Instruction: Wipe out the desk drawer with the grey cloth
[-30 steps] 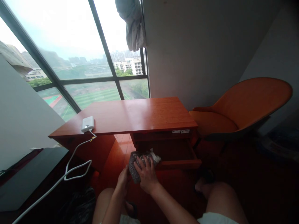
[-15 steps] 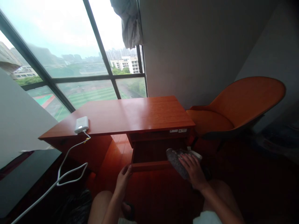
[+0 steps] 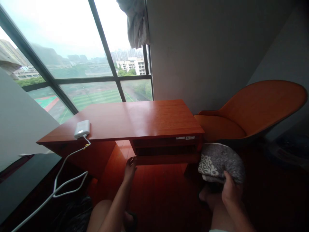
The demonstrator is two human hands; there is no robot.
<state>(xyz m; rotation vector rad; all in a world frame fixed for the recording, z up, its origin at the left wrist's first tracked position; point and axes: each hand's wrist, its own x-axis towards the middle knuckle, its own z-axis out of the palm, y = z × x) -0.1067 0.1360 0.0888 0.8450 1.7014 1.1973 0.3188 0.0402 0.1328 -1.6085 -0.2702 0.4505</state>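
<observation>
A reddish-brown desk (image 3: pixel 145 117) stands before the window, with a drawer (image 3: pixel 166 159) pulled partly out below its top. My left hand (image 3: pixel 130 166) is at the drawer's left front corner, fingers bent against its edge. To the right of the drawer, my right hand (image 3: pixel 229 188) grips a folded grey cloth (image 3: pixel 219 161) with a pale floral pattern, thumb on top and the other fingers hidden beneath it. The cloth hangs above my right leg, apart from the drawer.
On the desk's left part lies a white device (image 3: pixel 82 128) with a white cable (image 3: pixel 59 180) running down to the lower left. An orange chair (image 3: pixel 260 106) stands right of the desk. A dark panel (image 3: pixel 26 180) is at the left.
The drawer has slid inward, with my left hand moving along at its corner. My right hand has carried the cloth right, away from the drawer, and the cloth's patterned side now shows.
</observation>
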